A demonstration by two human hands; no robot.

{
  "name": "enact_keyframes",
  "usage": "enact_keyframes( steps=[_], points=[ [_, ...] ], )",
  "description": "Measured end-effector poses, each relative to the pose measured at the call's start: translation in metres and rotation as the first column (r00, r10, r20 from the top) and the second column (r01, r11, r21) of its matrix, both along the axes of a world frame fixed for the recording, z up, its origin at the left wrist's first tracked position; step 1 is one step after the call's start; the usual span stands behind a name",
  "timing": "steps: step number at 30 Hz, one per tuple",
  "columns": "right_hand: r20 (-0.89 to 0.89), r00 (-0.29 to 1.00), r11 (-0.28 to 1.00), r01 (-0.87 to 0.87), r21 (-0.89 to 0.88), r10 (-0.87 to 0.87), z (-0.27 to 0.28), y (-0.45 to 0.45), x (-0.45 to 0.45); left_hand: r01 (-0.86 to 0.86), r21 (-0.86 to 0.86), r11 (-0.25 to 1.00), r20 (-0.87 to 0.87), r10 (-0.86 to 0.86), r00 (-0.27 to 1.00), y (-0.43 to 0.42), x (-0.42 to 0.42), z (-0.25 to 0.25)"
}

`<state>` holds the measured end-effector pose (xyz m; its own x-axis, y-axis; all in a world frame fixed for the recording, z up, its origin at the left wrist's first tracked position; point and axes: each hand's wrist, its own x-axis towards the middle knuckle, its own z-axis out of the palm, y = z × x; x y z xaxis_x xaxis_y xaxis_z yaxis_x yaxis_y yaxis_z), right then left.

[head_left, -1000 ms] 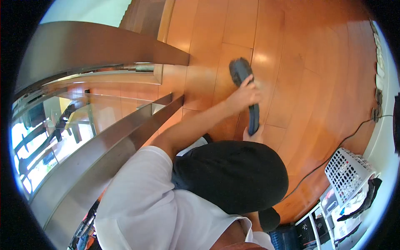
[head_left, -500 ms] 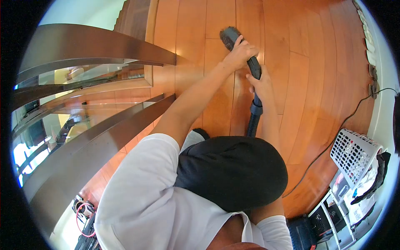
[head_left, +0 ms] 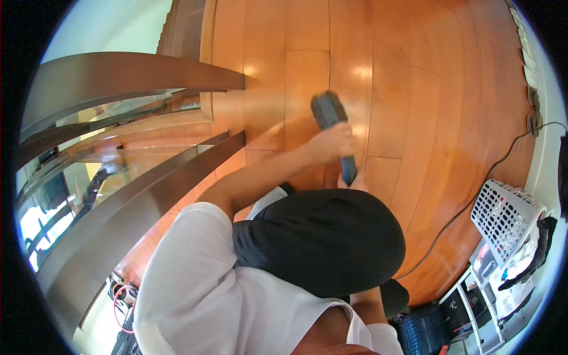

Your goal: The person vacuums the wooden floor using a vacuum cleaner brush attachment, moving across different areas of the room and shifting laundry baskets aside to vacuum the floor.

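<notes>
A dark vacuum brush (head_left: 329, 110) with a bristled head is held low over the wooden floor in front of me, its handle (head_left: 349, 170) pointing back toward my knee. My left hand (head_left: 332, 143), smeared by motion, is closed around the neck just behind the bristles. Closer to my body, my right hand (head_left: 358, 182) grips the rear of the handle. My bent knee in black trousers (head_left: 325, 242) covers part of that hand and hides the hose.
On the left are brown posts (head_left: 148, 183) with glass panels. A dark cord (head_left: 455, 219) runs along the wooden floor (head_left: 408, 118) at right. By the right wall stand a white perforated basket (head_left: 503, 213) and a white rack (head_left: 467, 302).
Both hands have pulled the vacuum brush back toward my body. The hose, visible before, has gone behind my knee.
</notes>
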<state>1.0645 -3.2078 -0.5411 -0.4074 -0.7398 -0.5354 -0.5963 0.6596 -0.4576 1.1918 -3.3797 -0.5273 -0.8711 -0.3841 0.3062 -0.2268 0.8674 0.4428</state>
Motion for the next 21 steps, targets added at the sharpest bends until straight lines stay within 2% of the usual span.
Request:
enact_keyframes(
  steps=[1,3,6,8,10,12,15,18,20,21],
  points=[
    [-0.146,0.983,0.994,-0.112,-0.012,0.109,0.055,-0.051,0.008,-0.013,-0.027,1.000,-0.008,0.013,1.000,-0.022,-0.004,-0.005],
    [0.094,0.995,0.999,0.033,-0.031,-0.030,0.057,-0.090,-0.004,-0.021,-0.043,0.999,-0.016,0.020,1.000,-0.062,-0.016,-0.010],
    [0.103,0.994,0.992,0.040,-0.122,-0.028,0.068,-0.119,-0.023,-0.004,-0.035,0.999,-0.034,0.003,0.999,-0.084,-0.035,-0.005],
    [0.089,0.994,0.989,0.082,-0.123,-0.071,0.061,-0.095,-0.036,-0.001,-0.064,0.998,-0.078,-0.004,0.997,-0.071,-0.050,-0.004],
    [0.079,0.989,0.980,0.138,-0.145,-0.128,0.053,-0.040,-0.047,-0.004,0.057,0.998,-0.138,0.012,0.990,-0.023,-0.068,-0.003],
    [-0.067,0.981,0.982,0.179,-0.052,-0.182,0.078,0.004,-0.045,0.053,0.001,0.999,-0.215,-0.051,0.975,0.025,-0.083,0.005],
    [-0.059,0.968,0.959,0.251,0.132,-0.245,0.096,0.045,-0.044,0.213,0.191,0.958,-0.073,-0.203,0.976,0.065,-0.091,0.011],
    [-0.216,0.951,0.966,0.244,0.082,-0.222,0.093,0.003,-0.038,0.221,0.069,0.973,-0.040,-0.218,0.975,0.032,-0.100,-0.009],
    [-0.149,0.966,0.972,0.192,-0.135,-0.211,0.082,-0.052,-0.050,0.138,-0.025,0.990,-0.003,-0.138,0.990,-0.022,-0.110,-0.016],
    [-0.175,0.967,0.972,0.153,-0.180,-0.185,0.073,-0.081,-0.058,0.109,-0.095,0.989,0.087,-0.101,0.991,-0.055,-0.112,-0.011]
  ],
)
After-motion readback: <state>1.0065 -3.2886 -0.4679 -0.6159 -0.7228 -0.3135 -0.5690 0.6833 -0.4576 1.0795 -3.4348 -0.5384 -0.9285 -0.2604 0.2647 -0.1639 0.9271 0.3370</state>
